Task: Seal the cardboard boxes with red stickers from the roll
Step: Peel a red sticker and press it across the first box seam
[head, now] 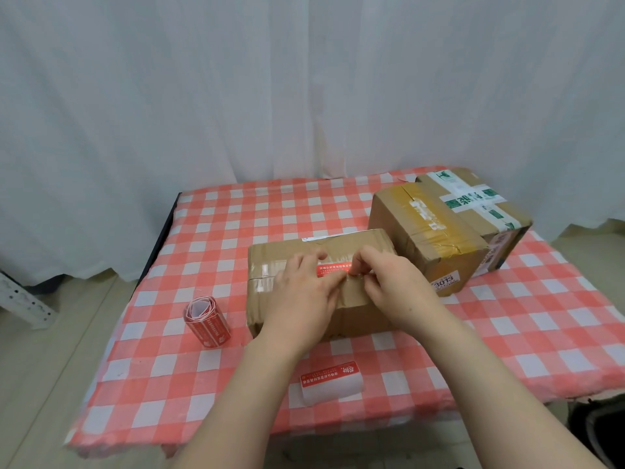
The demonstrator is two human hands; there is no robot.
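Head cam: the red sticker (pixel 333 269) is on top of the nearest cardboard box (pixel 277 255), by its taped seam. The left hand (pixel 301 292) is flat, pressing down, and the right hand (pixel 395 289) pinches the sticker's end. I'd lower it slowly and rub outward so it doesn't wrinkle.

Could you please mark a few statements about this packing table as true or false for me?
1. The left hand and right hand both touch the nearest box. True.
2. The sticker roll stands on top of that box. False: it stands on the checked cloth, left of the box.
3. A red sticker lies on the box top between the hands. True.
4. The far-right box carries blue tape. False: its tape is green and white.
5. Nothing lies on the cloth near the front edge. False: a loose sticker on white backing lies there.
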